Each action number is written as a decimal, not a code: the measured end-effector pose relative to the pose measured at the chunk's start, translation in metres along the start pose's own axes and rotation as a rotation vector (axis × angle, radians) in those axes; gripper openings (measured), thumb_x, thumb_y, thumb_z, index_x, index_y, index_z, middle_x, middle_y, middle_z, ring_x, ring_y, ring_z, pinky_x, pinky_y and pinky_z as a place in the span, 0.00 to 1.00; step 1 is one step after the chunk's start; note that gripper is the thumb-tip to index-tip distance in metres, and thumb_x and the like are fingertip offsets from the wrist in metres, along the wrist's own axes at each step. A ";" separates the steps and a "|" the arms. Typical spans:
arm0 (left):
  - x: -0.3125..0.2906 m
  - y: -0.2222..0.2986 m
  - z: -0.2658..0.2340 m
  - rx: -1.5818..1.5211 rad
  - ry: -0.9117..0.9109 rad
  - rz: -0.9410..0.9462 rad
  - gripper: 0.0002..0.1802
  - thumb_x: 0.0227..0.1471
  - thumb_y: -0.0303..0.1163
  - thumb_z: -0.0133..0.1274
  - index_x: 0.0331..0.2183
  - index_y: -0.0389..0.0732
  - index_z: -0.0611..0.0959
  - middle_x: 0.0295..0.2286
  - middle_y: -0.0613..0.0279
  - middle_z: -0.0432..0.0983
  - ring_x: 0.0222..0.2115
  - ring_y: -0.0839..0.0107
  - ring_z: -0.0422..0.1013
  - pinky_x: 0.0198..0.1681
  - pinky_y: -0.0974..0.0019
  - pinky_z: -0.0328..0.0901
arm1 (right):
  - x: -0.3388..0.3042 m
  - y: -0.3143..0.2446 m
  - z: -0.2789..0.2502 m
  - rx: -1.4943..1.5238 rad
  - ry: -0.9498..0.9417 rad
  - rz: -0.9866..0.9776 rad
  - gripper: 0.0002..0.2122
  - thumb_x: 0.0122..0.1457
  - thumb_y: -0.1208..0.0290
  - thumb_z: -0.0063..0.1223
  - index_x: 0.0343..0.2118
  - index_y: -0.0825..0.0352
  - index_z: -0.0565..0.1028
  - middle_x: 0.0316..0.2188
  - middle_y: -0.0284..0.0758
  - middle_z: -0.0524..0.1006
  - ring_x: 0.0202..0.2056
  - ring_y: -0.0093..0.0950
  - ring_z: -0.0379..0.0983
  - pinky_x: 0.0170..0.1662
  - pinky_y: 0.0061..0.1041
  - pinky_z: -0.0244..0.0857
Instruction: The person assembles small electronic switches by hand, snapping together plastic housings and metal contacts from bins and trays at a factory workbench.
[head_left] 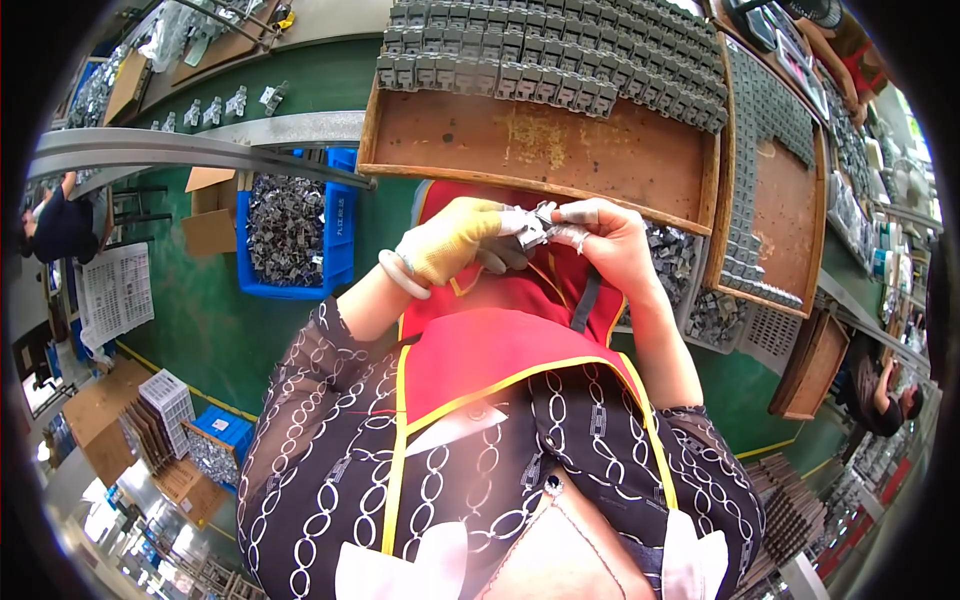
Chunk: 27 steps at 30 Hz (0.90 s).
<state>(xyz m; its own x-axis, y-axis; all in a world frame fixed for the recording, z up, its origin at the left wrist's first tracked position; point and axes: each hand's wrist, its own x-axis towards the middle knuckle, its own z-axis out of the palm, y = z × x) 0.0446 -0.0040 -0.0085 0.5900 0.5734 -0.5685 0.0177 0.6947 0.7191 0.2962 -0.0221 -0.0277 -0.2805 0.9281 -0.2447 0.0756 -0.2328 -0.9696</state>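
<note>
My left hand [455, 240], in a yellow glove with white-covered fingertips, is closed on one side of a small silvery metal part [534, 228]. From the other side my right hand [612, 245], with white tape round its fingers, pinches the same part. Both hands hold it up in front of my red apron [500, 360], just short of a wooden tray [540, 140]. Rows of grey parts [560, 60], packed side by side, fill the tray's far portion. The part's exact kind is hard to make out, since fingers cover much of it.
Left of me stands a blue bin [340, 240] heaped with metal parts. A second wooden tray [810, 240] with grey parts lies at the right. Bins of metal pieces [715, 318] sit below the trays. A metal rail [200, 140] crosses at left. Other people [70, 225] are farther off.
</note>
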 end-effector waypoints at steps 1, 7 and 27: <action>-0.001 0.001 0.000 0.027 -0.001 -0.007 0.27 0.60 0.51 0.52 0.46 0.35 0.82 0.38 0.55 0.81 0.38 0.66 0.78 0.42 0.64 0.70 | 0.000 0.000 0.000 0.001 0.001 0.002 0.10 0.58 0.87 0.58 0.42 0.73 0.79 0.40 0.37 0.82 0.42 0.23 0.79 0.49 0.23 0.74; 0.000 -0.005 -0.001 -0.061 -0.078 -0.065 0.28 0.58 0.53 0.53 0.44 0.36 0.83 0.35 0.55 0.81 0.31 0.70 0.78 0.33 0.70 0.70 | -0.009 0.023 0.011 0.307 0.137 -0.035 0.10 0.56 0.89 0.59 0.40 0.73 0.80 0.40 0.38 0.81 0.41 0.27 0.80 0.48 0.27 0.77; -0.017 0.001 -0.001 -0.088 -0.110 -0.044 0.23 0.57 0.48 0.54 0.39 0.35 0.84 0.30 0.59 0.82 0.25 0.73 0.78 0.26 0.74 0.70 | -0.011 -0.017 0.011 0.149 -0.041 0.056 0.12 0.55 0.83 0.64 0.43 0.73 0.80 0.38 0.36 0.83 0.39 0.21 0.79 0.47 0.23 0.75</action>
<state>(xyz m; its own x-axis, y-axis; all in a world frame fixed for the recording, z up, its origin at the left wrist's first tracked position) 0.0337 -0.0128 0.0016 0.6752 0.4940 -0.5478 -0.0229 0.7563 0.6539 0.2874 -0.0317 -0.0088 -0.3191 0.9005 -0.2953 -0.0494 -0.3269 -0.9437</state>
